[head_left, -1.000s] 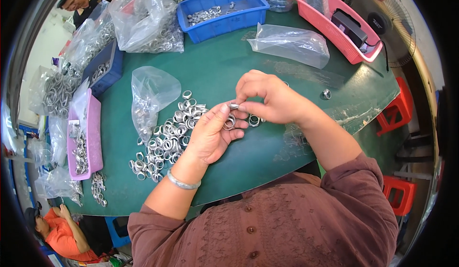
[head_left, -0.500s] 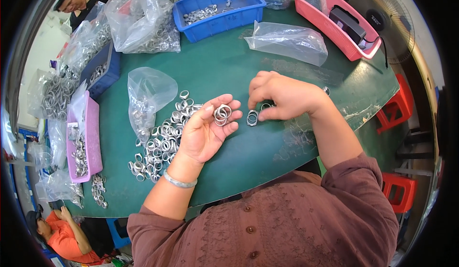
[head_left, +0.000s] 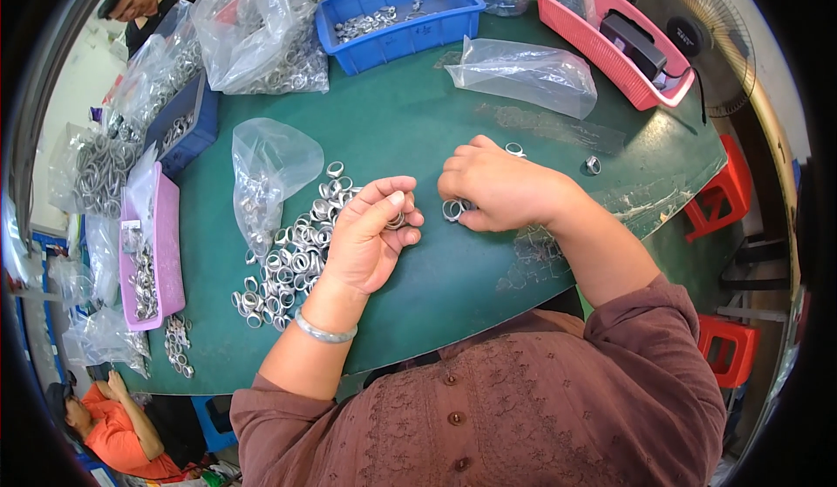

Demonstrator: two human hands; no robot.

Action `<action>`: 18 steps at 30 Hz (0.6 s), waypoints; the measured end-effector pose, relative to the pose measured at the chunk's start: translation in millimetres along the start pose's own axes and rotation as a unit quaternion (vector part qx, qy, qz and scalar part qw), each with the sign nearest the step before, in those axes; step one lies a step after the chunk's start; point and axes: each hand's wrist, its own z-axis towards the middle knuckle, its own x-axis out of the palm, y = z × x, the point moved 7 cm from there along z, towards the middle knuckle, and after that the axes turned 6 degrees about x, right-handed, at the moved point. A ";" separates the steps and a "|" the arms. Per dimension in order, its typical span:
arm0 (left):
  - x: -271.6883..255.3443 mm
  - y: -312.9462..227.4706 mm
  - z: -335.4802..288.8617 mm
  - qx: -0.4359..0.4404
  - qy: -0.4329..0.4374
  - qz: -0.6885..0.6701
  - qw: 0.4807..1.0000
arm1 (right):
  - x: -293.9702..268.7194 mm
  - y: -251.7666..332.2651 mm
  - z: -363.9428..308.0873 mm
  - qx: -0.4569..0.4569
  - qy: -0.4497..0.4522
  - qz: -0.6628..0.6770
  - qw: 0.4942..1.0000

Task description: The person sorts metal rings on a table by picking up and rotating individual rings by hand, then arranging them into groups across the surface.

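Observation:
My left hand (head_left: 366,234) is curled palm up, thumb folded over a few silver metal rings (head_left: 397,222) resting on its fingers. Just to the right, my right hand (head_left: 506,183) is bent over the table, its fingers and thumb closed on silver rings (head_left: 452,210) that partly show under the fingertips. How many it grips is hidden. Beyond its knuckles lies a loose ring (head_left: 515,149), and another ring (head_left: 593,165) with a dark opening lies farther right. A heap of silver rings (head_left: 292,265) spreads beside my left forearm.
On the green table (head_left: 418,291) are a clear bag of rings (head_left: 270,169), an empty-looking plastic bag (head_left: 523,79), a blue tray (head_left: 401,38), a pink basket (head_left: 628,81) and a purple tray (head_left: 179,252). Large bags of rings line the far left. Two people are at the left.
My left thumb has folded over the rings that lay open on the fingers. My right hand has shifted slightly left and closed over rings, uncovering a loose ring behind it.

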 end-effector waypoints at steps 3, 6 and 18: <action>-0.5 -0.9 -3.0 -0.002 -0.056 0.116 0.992 | -15.4 2.6 -0.8 -0.026 -0.087 0.044 0.995; 7.7 3.4 -4.6 -0.031 -0.054 0.163 0.985 | -27.7 10.4 -1.5 -0.049 -0.155 0.035 0.986; 9.1 4.0 -1.8 0.033 0.020 0.084 0.996 | -39.2 10.7 -2.3 -0.081 -0.216 0.175 0.957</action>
